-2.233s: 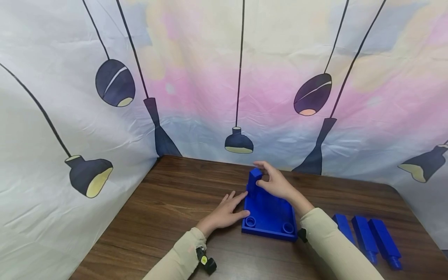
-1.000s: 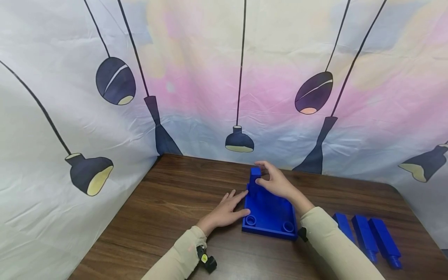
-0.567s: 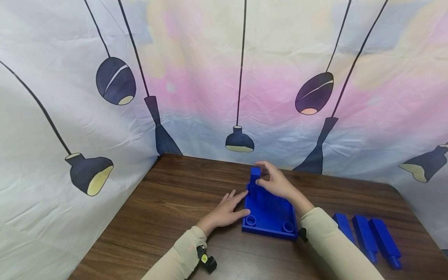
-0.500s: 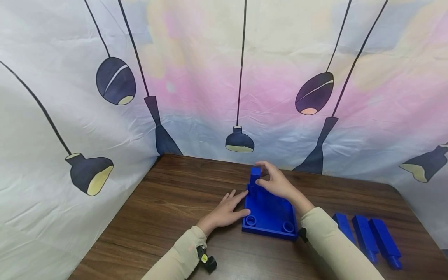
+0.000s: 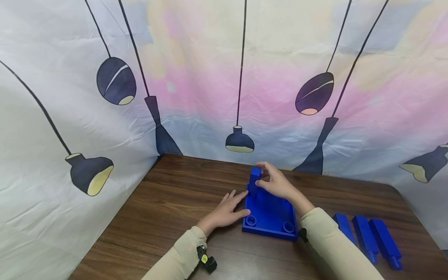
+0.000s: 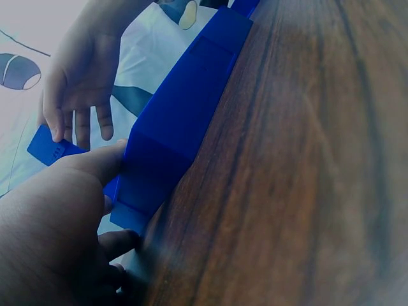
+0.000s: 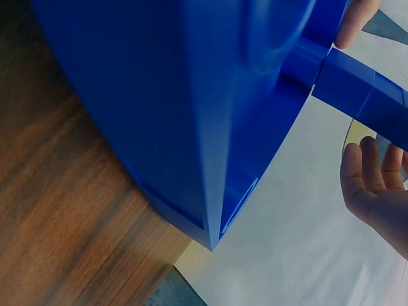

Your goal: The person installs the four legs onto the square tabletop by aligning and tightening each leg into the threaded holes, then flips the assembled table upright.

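Observation:
A blue toy tabletop lies with its raised rim and round sockets facing up. One blue square leg stands upright at its far left corner. My right hand pinches this leg near its upper end, thumb on the near side. At the tabletop's left edge my left hand has its fingers spread, the index fingertip and thumb touching the rim. In the left wrist view the right hand reaches down to the leg. The right wrist view shows the leg at the corner; its lower joint is partly hidden.
On the right of the brown wooden table lie several more blue legs with round threaded ends, one partly behind the right sleeve. A printed curtain hangs behind the table.
The leg's top has turned slightly back and forth while upright at the same corner. Both hands keep nearly the same places, and the tabletop has stayed put.

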Available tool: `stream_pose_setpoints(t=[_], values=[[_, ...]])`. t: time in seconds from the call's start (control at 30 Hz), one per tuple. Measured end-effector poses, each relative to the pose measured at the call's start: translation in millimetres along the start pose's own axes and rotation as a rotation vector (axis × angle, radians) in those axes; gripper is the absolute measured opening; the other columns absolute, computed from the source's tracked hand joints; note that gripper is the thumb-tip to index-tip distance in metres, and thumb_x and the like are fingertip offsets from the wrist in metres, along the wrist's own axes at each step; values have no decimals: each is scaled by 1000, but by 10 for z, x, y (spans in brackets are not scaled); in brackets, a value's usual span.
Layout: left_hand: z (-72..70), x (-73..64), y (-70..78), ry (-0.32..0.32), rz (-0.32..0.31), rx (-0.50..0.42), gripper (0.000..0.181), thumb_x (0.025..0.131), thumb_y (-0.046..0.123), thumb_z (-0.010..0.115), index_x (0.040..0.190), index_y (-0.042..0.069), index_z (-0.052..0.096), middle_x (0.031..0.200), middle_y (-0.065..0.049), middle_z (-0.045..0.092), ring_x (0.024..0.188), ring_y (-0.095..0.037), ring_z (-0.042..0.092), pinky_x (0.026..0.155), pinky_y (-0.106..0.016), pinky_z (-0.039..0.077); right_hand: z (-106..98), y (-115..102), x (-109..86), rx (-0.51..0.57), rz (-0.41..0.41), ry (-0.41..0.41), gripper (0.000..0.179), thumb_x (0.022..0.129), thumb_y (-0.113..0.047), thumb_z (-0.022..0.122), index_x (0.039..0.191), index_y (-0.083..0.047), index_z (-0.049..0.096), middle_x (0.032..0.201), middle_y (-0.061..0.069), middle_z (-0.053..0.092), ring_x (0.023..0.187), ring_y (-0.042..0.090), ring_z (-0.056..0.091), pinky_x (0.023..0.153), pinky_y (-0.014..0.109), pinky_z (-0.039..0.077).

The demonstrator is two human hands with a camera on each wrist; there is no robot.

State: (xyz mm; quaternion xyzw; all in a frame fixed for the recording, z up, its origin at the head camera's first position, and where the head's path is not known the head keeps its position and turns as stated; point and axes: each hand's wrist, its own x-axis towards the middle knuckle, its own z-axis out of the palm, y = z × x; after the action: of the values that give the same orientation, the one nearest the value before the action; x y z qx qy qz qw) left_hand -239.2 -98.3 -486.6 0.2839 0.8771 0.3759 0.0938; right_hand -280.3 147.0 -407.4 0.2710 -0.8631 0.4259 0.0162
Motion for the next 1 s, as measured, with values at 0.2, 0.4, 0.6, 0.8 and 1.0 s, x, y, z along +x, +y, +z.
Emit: stream_pose_setpoints(t=[0.2, 0.4, 0.6, 0.8, 1.0], values=[[0, -2, 3, -1, 1, 0, 71, 108, 46, 57, 167, 15, 33, 170, -9, 34, 161, -43, 9, 128, -60, 5, 0, 17, 6, -7, -1, 3, 58, 98, -10, 74, 150, 0, 50, 118, 14, 61, 108, 32, 62, 85, 45, 50], [5, 2, -2, 1, 2, 2, 71, 109, 47, 57, 167, 14, 33, 170, -9, 34, 161, -43, 9, 128, -60, 6, 2, 12, 2, -25, 5, 3, 59, 98, -13, 75, 150, -1, 50, 121, 14, 61, 109, 33, 61, 86, 47, 50], [4, -3, -5, 1, -1, 5, 71, 108, 48, 57, 167, 15, 33, 170, -9, 34, 161, -42, 9, 128, -60, 5, 6, 11, 1, -32, 11, 2, 60, 98, -14, 76, 150, -1, 50, 121, 14, 61, 109, 32, 60, 87, 46, 49], [5, -6, -9, -1, -1, 2, 72, 108, 48, 57, 167, 15, 33, 170, -8, 34, 161, -42, 9, 128, -61, 6, 9, 6, 3, -30, 23, -4, 63, 99, -18, 76, 153, -1, 48, 136, 20, 60, 116, 36, 60, 90, 51, 52], [1, -10, -12, -3, -4, -2, 72, 108, 48, 57, 167, 15, 33, 170, -9, 34, 161, -42, 9, 128, -61, 6, 8, -4, 18, 17, 18, -16, 69, 99, -15, 75, 158, -1, 41, 157, 25, 47, 141, 48, 48, 110, 66, 43]])
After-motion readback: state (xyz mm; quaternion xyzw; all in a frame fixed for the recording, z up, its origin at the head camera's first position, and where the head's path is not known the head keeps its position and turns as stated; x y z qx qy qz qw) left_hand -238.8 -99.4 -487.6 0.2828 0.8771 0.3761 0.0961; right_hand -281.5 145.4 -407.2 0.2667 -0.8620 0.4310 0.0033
